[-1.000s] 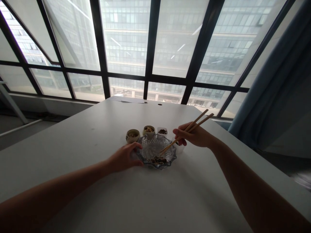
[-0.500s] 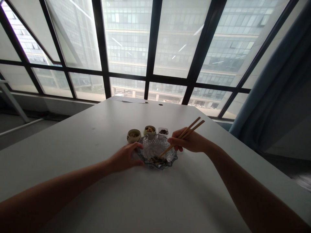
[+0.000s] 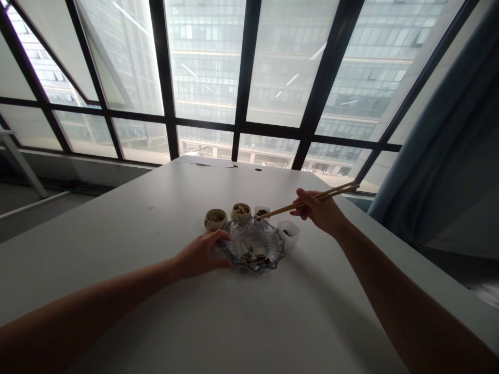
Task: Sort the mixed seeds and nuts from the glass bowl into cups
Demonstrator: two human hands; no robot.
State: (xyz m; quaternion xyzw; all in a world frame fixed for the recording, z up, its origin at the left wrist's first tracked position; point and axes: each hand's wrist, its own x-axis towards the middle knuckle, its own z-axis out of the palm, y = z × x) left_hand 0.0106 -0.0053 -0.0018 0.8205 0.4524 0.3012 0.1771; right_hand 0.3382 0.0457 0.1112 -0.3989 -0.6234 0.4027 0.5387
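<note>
Since the earlier frame, the chopsticks are leaving the dark pieces in the glass bowl, and their tips are now pointing at the bowl's far rim, close to the small white dish. The right hand is moving back from the bowl, so the white cup is showing fully, near the right fingers on their lower left side.

The right fingers are closing firmly around the chopsticks, and the two sticks are lying almost together. Whether the tips are carrying something, I cannot tell. The left hand is keeping its place: its fingers and thumb are standing moderately apart, curving about the near left side of the bowl and holding it.

The bowl is standing on the tabletop, between the fingers of both hands. Just beyond the left fingers, one round cup is standing, and a second round cup, containing light brown pieces, is standing farther away on their right. Well beyond all the fingers, white paper is lying.
</note>
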